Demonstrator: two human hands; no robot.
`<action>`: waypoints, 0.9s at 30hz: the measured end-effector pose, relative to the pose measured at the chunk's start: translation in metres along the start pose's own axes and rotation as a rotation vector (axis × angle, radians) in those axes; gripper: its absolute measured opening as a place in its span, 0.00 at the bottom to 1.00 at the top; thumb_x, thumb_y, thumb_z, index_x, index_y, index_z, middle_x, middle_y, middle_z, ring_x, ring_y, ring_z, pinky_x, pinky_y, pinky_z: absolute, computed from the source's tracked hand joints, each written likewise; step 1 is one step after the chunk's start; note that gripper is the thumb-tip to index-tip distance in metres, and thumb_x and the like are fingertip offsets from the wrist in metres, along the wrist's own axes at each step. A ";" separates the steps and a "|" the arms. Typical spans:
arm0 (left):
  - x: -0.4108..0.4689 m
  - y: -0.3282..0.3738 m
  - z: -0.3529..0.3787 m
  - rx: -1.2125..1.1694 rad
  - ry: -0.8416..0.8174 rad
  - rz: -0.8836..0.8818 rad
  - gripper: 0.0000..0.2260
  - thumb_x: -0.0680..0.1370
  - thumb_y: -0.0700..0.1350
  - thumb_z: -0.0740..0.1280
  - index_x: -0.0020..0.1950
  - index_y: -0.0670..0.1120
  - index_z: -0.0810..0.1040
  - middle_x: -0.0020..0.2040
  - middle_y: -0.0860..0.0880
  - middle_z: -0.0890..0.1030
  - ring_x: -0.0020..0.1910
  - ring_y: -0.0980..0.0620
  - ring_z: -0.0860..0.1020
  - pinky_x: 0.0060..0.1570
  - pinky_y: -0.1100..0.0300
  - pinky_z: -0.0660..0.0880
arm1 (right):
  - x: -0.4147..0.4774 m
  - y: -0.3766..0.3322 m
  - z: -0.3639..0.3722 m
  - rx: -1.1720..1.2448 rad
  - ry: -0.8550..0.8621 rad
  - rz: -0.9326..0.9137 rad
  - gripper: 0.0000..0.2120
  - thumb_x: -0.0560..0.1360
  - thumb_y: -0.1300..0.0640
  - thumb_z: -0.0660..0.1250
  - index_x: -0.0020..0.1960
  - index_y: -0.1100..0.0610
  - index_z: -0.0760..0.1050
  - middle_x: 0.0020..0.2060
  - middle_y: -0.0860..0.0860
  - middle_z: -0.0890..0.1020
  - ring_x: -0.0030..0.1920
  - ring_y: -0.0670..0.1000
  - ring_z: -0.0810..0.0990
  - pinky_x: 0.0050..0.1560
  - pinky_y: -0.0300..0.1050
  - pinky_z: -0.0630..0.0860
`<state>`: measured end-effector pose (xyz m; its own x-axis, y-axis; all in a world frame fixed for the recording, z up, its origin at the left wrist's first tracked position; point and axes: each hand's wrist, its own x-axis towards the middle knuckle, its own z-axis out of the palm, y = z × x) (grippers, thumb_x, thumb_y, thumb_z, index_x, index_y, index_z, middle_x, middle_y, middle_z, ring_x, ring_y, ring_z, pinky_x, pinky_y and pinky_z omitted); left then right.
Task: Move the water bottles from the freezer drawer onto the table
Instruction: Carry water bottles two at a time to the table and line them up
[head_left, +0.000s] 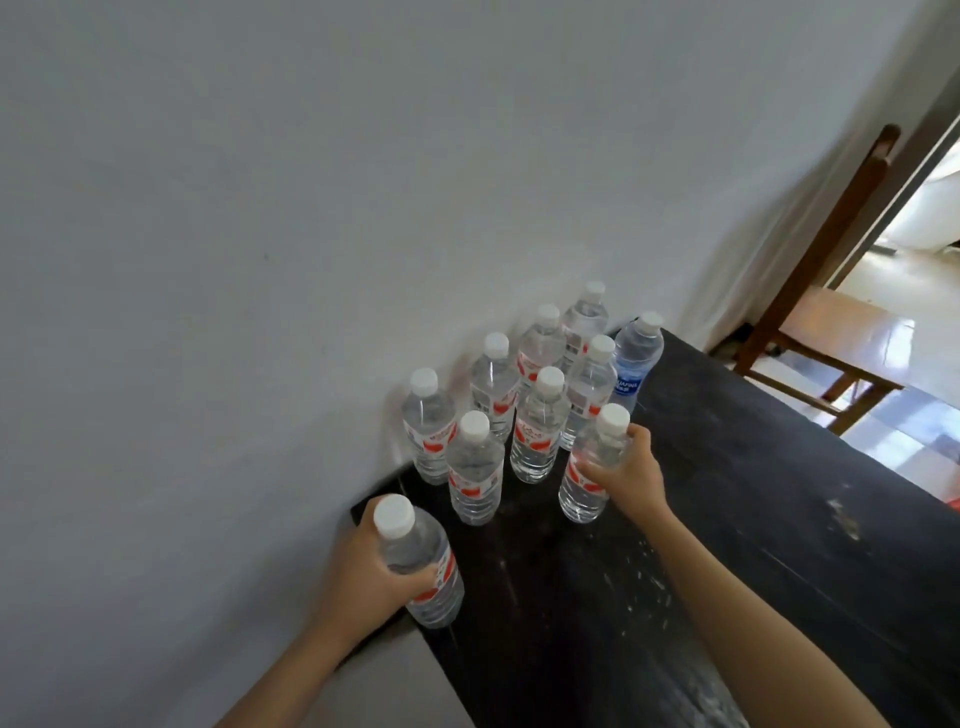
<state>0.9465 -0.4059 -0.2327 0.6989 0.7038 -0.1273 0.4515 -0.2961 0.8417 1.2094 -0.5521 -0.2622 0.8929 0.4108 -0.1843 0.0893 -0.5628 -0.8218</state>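
Left grip: the left grip (363, 577) is wrapped round the upper body of the left bottle (410, 543), fingers curled across its front just under the shoulder, which leaves the base free to set down.
Left bottle: upright with a slight lean, at the near left edge of the tabletop (753, 493), close to the wall (260, 208); its base may be resting on the wood, but the angle does not settle it.
Standing bottles: the standing bottles (537, 426) stand capped and upright in rough rows packed into the corner by the wall, likely to leave the rest of the surface free.
Right grip: the right grip (631, 478) clasps the right bottle (582, 501) round its middle from the right side.
Right bottle: tilted toward the group, base at or just above the tabletop, beside the front row, apparently being added to it.
Blue-label bottle: the blue-label bottle (636, 358) stands at the back right of the group.
Chair: a wooden chair (831, 322) sits beyond the far end.
Freezer drawer: not in view.
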 end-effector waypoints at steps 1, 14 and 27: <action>0.002 -0.001 0.002 0.007 0.006 -0.008 0.25 0.58 0.46 0.78 0.47 0.59 0.68 0.44 0.55 0.79 0.43 0.58 0.77 0.40 0.66 0.69 | 0.002 0.002 0.000 -0.012 -0.007 0.008 0.38 0.65 0.54 0.76 0.67 0.56 0.59 0.61 0.56 0.75 0.58 0.56 0.76 0.55 0.52 0.76; 0.026 0.021 0.041 0.067 -0.107 0.079 0.25 0.53 0.60 0.68 0.47 0.66 0.65 0.42 0.64 0.75 0.44 0.58 0.76 0.47 0.59 0.73 | -0.021 0.001 -0.004 -0.110 0.142 -0.064 0.44 0.65 0.49 0.75 0.73 0.57 0.55 0.71 0.55 0.63 0.71 0.54 0.62 0.69 0.52 0.64; 0.071 0.026 0.117 0.183 -0.222 0.326 0.28 0.65 0.57 0.71 0.61 0.49 0.69 0.52 0.54 0.77 0.53 0.53 0.77 0.48 0.61 0.74 | -0.093 -0.074 0.012 -0.626 -0.113 -0.314 0.22 0.75 0.48 0.64 0.67 0.50 0.66 0.58 0.53 0.74 0.56 0.55 0.75 0.47 0.44 0.68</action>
<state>1.0728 -0.4398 -0.2810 0.9148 0.4040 0.0031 0.2641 -0.6037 0.7522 1.1141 -0.5401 -0.1908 0.7352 0.6740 -0.0717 0.6024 -0.6982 -0.3867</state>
